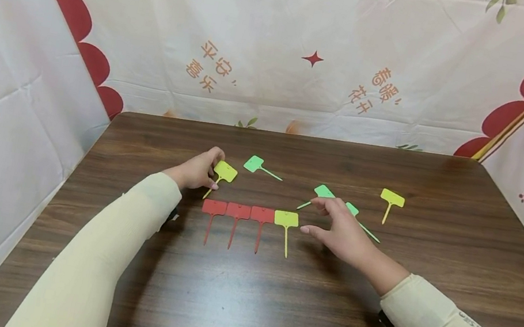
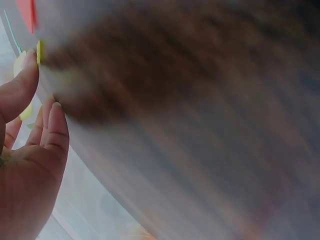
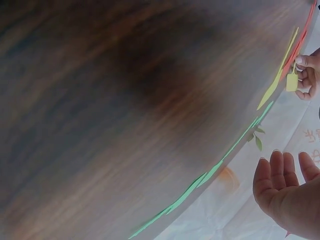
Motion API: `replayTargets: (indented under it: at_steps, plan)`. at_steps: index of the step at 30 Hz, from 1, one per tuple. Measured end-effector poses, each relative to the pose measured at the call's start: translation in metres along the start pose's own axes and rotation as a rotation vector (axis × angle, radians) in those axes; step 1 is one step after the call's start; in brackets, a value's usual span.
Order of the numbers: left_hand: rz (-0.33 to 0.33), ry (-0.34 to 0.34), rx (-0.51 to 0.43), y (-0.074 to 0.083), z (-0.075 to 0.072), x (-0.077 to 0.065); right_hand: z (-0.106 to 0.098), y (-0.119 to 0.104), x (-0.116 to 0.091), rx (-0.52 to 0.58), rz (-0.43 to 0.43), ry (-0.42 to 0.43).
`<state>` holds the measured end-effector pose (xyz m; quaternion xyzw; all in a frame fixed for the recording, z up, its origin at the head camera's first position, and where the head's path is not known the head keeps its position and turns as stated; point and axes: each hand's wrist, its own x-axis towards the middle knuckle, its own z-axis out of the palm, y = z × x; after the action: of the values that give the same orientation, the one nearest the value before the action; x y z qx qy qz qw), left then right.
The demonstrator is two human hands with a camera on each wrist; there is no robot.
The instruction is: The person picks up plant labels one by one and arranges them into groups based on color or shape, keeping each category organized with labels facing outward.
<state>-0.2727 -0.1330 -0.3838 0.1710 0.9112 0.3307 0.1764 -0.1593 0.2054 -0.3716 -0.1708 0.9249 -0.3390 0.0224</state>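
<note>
Left hand [image 1: 196,169]: I pinch a yellow tag [image 1: 225,172].
Right hand [image 1: 343,231]: relaxed, thumb apart, empty.
Table [image 1: 237,305]: brown; cloth [image 1: 287,22] at twelve o'clock.

Dark wood grain is shown across the bench [image 1: 317,325], its smooth, semi-gloss surface marked by a pale, blurred reflection towards the front. Thin, smooth plastic, by its look, is seen in the red tags [image 1: 239,211], the yellow tags [image 1: 225,172] and the green tags [image 1: 253,164], all finished in even, mostly matt colour. The backdrop [image 1: 287,22] is formed of pale cloth, softly matt, crossed by creases and patterned with flat print. Similarly creased cloth is seen in the side panel [image 1: 7,54]. Matt, knitted-looking cloth is shown in the cream sleeves [image 1: 106,241], with fine ribbing visible on the right one.
</note>
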Motion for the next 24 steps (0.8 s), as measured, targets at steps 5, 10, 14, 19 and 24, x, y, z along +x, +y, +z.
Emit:
replayTargets:
  at_steps: [5, 10, 14, 19, 24]
  plan:
    - [0.014, 0.018, 0.007, -0.0020, 0.0014, 0.0004, -0.0011, 0.0007, -0.0005, -0.011, 0.004, -0.002]
    - [0.012, 0.034, -0.007, -0.0005, 0.0016, -0.0003, -0.0014, 0.0020, -0.0005, -0.014, 0.001, -0.003]
    - [-0.022, 0.049, -0.030, 0.0018, 0.0027, 0.0003, -0.0017, 0.0027, -0.0010, -0.018, -0.003, 0.003]
    - [-0.054, 0.082, -0.026, 0.0039, 0.0033, -0.0003, -0.0022, 0.0042, -0.0017, -0.027, -0.005, 0.011]
    - [-0.066, 0.111, -0.022, 0.0042, 0.0039, -0.0012, -0.0028, 0.0052, -0.0019, -0.026, -0.006, 0.017]
